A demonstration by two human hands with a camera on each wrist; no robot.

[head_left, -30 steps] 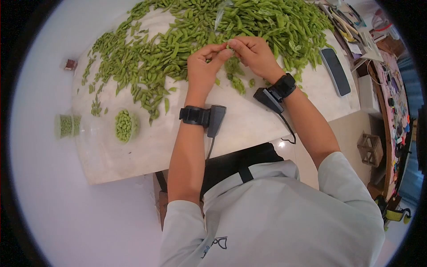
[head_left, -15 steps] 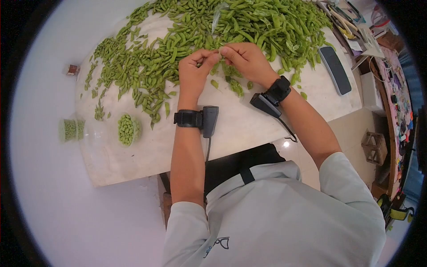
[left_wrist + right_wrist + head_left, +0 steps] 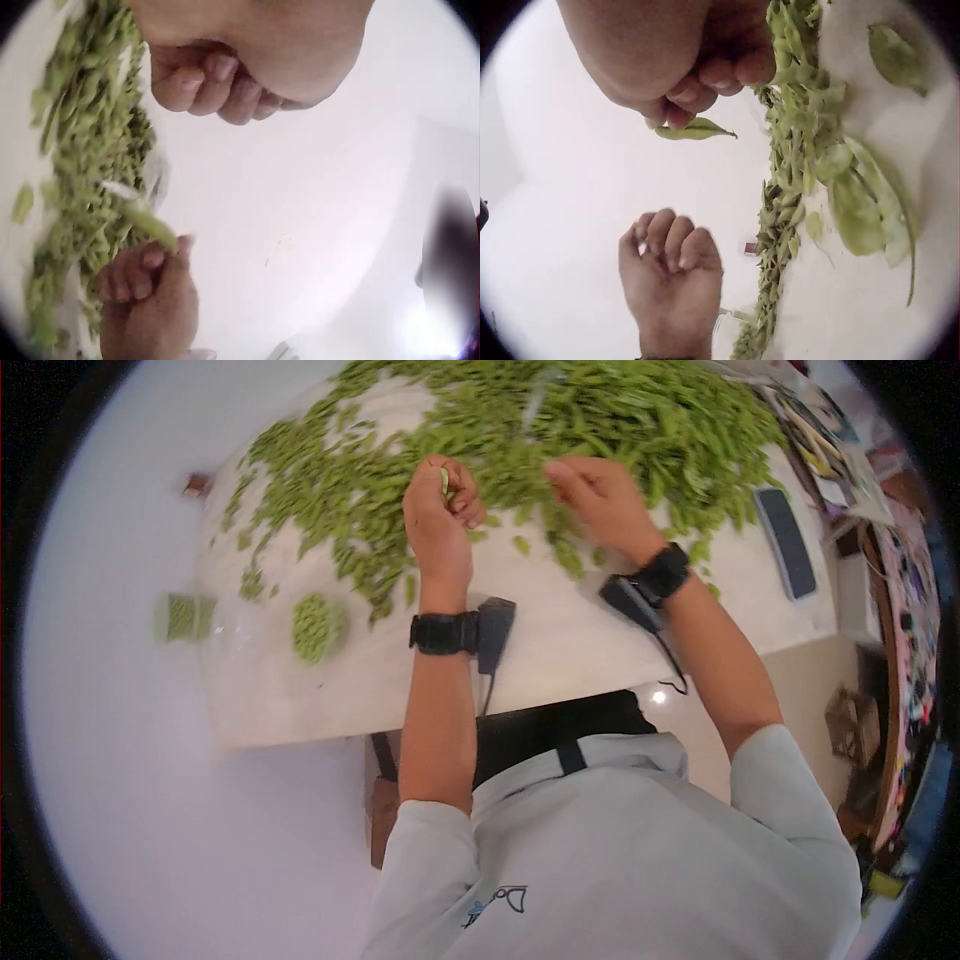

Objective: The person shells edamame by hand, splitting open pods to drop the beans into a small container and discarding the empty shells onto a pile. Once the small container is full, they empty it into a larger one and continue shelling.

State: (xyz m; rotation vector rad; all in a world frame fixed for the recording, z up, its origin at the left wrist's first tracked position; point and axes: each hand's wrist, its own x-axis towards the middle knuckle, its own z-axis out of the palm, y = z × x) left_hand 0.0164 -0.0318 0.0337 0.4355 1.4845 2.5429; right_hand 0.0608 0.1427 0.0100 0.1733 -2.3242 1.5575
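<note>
In the head view, the left hand (image 3: 440, 525) is curled, with a small green piece (image 3: 445, 481) between thumb and fingers; whether it is a bean or a pod cannot be told. The right hand (image 3: 607, 505) is apart from it, over the near side of a large heap of green pods (image 3: 600, 415). A whole green pod (image 3: 697, 130) is pinched in the right hand's fingertips in the right wrist view, its pointed end free. That pod (image 3: 154, 228) also shows in the left wrist view, near the curled fingers (image 3: 215, 82) of the left hand.
A clear cup of shelled green beans (image 3: 316, 628) stands on the pale table (image 3: 270, 710) at the left. Farther left is another container of beans (image 3: 185, 617). At the right lie a phone (image 3: 786, 544) and tools (image 3: 805, 440). Opened pods (image 3: 862, 214) lie near the right hand.
The hands met at their fingertips earlier and are now apart, the left one turned with its fingers curled. The whole head view has shifted slightly.
</note>
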